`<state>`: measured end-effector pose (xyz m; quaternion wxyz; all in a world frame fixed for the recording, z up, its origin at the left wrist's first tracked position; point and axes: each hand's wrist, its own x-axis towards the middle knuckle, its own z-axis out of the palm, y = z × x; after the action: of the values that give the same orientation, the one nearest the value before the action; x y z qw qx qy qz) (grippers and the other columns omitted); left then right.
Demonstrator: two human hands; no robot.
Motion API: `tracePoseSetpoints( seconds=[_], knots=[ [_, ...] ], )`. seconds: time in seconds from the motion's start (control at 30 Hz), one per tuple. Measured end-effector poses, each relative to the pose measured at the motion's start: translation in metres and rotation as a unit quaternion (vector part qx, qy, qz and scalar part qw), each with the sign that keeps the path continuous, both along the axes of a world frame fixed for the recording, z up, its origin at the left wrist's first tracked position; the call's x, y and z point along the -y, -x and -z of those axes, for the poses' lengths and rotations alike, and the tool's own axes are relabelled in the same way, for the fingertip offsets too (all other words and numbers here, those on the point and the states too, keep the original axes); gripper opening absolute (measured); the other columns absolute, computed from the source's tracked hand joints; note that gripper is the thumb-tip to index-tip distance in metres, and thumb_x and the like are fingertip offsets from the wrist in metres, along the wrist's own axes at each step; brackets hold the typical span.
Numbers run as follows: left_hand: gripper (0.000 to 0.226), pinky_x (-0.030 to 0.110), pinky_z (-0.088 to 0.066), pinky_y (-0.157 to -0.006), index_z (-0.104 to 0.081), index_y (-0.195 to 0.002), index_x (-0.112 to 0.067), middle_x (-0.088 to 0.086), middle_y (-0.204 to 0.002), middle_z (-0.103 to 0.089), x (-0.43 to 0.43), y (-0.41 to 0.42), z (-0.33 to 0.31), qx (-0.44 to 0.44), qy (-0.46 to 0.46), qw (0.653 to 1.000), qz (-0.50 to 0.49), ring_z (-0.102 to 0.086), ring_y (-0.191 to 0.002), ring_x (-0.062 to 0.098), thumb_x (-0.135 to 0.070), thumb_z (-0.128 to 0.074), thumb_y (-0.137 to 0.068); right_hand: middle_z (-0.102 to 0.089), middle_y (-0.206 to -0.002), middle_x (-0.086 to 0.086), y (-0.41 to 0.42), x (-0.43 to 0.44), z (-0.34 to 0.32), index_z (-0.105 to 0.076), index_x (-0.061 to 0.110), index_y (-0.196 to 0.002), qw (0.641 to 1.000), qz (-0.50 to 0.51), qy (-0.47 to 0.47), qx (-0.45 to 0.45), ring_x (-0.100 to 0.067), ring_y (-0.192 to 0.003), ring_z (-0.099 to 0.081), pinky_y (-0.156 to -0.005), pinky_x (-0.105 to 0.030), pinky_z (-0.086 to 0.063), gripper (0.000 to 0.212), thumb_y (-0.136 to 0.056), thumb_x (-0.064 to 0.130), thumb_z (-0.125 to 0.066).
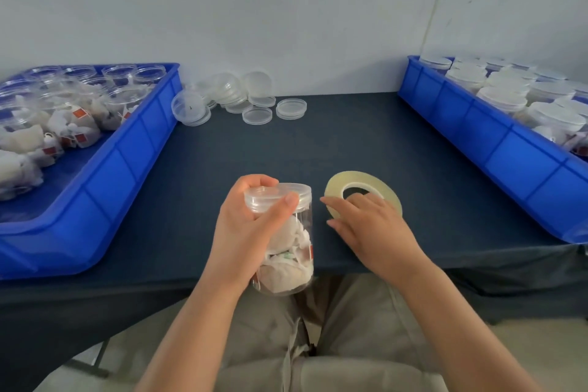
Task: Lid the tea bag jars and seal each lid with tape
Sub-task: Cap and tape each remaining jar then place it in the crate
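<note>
My left hand (pixel 251 226) grips a clear jar of tea bags (pixel 289 251) near the table's front edge, fingers wrapped around its upper part. A clear lid (pixel 276 196) sits on the jar's mouth under my thumb. A roll of clear tape (pixel 359 188) lies flat on the dark table just right of the jar. My right hand (pixel 372 226) rests over the roll's near side with fingers spread, touching it but not closed on it.
A blue tray (pixel 127 156) at the left holds several open jars of tea bags. A blue tray (pixel 496 143) at the right holds several lidded jars. Loose clear lids (pixel 241 99) are piled at the back against the wall.
</note>
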<state>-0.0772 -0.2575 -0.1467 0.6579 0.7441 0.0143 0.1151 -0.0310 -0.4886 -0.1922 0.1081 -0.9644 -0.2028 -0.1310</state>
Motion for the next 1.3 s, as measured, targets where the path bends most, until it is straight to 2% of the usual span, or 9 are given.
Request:
tracePoseSetpoints(
  seconds=[0.27, 0.47, 0.63, 0.7, 0.97, 1.03, 1.13, 1.17, 1.3],
  knots=[
    [0.048, 0.03, -0.058, -0.073, -0.067, -0.107, -0.047, -0.016, -0.105, -0.072, 0.006, 0.001, 0.003, -0.004, 0.027, 1.0, 0.012, -0.074, -0.09, 0.011, -0.071, -0.075, -0.067, -0.058, -0.128, 0.014, 0.011, -0.014, -0.008, -0.069, 0.036, -0.133, 0.981, 0.046, -0.183, -0.036, -0.012, -0.127, -0.051, -0.113, -0.037, -0.042, 0.045, -0.097, 0.063, -0.06],
    [0.07, 0.032, -0.062, -0.074, -0.067, -0.114, -0.039, -0.007, -0.108, -0.076, 0.01, 0.009, -0.004, 0.018, 0.035, 0.999, 0.024, -0.077, -0.093, 0.017, -0.089, -0.076, -0.065, -0.059, -0.141, 0.021, 0.051, -0.039, -0.055, -0.055, 0.042, -0.145, 0.877, -0.11, -0.45, -0.127, -0.01, -0.139, -0.054, -0.11, -0.031, -0.048, 0.066, -0.092, 0.082, -0.053],
    [0.068, 0.06, -0.063, -0.087, -0.07, -0.113, -0.032, 0.008, -0.11, -0.078, 0.014, 0.013, -0.009, -0.023, 0.092, 0.993, 0.073, -0.078, -0.1, 0.034, -0.083, -0.08, -0.07, -0.069, -0.122, 0.012, 0.061, -0.052, -0.063, -0.066, 0.03, -0.134, 0.834, -0.103, -0.519, -0.155, -0.016, -0.107, -0.072, -0.09, -0.034, -0.059, 0.041, -0.099, 0.053, -0.068],
    [0.071, 0.058, -0.064, -0.083, -0.07, -0.115, -0.027, 0.014, -0.11, -0.078, 0.012, 0.013, -0.011, -0.044, 0.123, 0.987, 0.095, -0.078, -0.099, 0.038, -0.08, -0.082, -0.069, -0.072, -0.121, 0.006, 0.06, -0.049, -0.065, -0.069, 0.027, -0.134, 0.802, -0.122, -0.555, -0.185, -0.026, -0.096, -0.075, -0.082, -0.044, -0.064, 0.037, -0.1, 0.04, -0.064],
    [0.08, 0.055, -0.062, -0.074, -0.063, -0.122, -0.011, 0.026, -0.107, -0.073, 0.007, 0.014, -0.011, -0.06, 0.173, 0.975, 0.124, -0.074, -0.085, 0.041, -0.072, -0.085, -0.074, -0.073, -0.133, 0.01, 0.056, -0.048, -0.058, -0.065, 0.023, -0.143, 0.766, -0.166, -0.584, -0.212, -0.006, -0.125, -0.066, -0.099, -0.013, -0.05, 0.036, -0.111, 0.025, -0.048],
    [0.079, 0.055, -0.063, -0.074, -0.065, -0.121, -0.014, 0.024, -0.109, -0.073, 0.008, 0.015, -0.01, -0.059, 0.17, 0.976, 0.121, -0.075, -0.087, 0.041, -0.073, -0.085, -0.073, -0.072, -0.133, 0.008, 0.057, -0.053, -0.054, -0.065, 0.025, -0.143, 0.754, -0.145, -0.608, -0.201, -0.015, -0.121, -0.07, -0.096, -0.023, -0.056, 0.036, -0.113, 0.028, -0.045],
    [0.075, 0.057, -0.064, -0.076, -0.066, -0.119, -0.018, 0.02, -0.111, -0.075, 0.01, 0.015, -0.007, -0.058, 0.151, 0.98, 0.117, -0.076, -0.096, 0.042, -0.075, -0.083, -0.073, -0.073, -0.13, 0.006, 0.058, -0.058, -0.05, -0.066, 0.029, -0.142, 0.753, -0.142, -0.612, -0.197, -0.058, -0.106, -0.062, -0.089, -0.067, -0.055, 0.039, -0.108, 0.041, -0.05],
    [0.075, 0.054, -0.064, -0.075, -0.066, -0.119, -0.016, 0.02, -0.111, -0.075, 0.01, 0.015, -0.006, -0.055, 0.155, 0.979, 0.119, -0.076, -0.095, 0.041, -0.074, -0.084, -0.074, -0.073, -0.13, 0.005, 0.056, -0.058, -0.048, -0.067, 0.029, -0.141, 0.756, -0.145, -0.608, -0.195, -0.06, -0.105, -0.062, -0.089, -0.07, -0.053, 0.039, -0.108, 0.041, -0.05],
    [0.068, 0.052, -0.064, -0.08, -0.069, -0.117, -0.02, 0.016, -0.109, -0.076, 0.009, 0.016, -0.005, -0.028, 0.135, 0.983, 0.124, -0.076, -0.095, 0.035, -0.073, -0.082, -0.077, -0.074, -0.127, 0.002, 0.053, -0.054, -0.044, -0.072, 0.024, -0.134, 0.777, -0.128, -0.598, -0.149, -0.024, -0.126, -0.067, -0.102, -0.029, -0.053, 0.035, -0.115, 0.031, -0.043]
  ],
)
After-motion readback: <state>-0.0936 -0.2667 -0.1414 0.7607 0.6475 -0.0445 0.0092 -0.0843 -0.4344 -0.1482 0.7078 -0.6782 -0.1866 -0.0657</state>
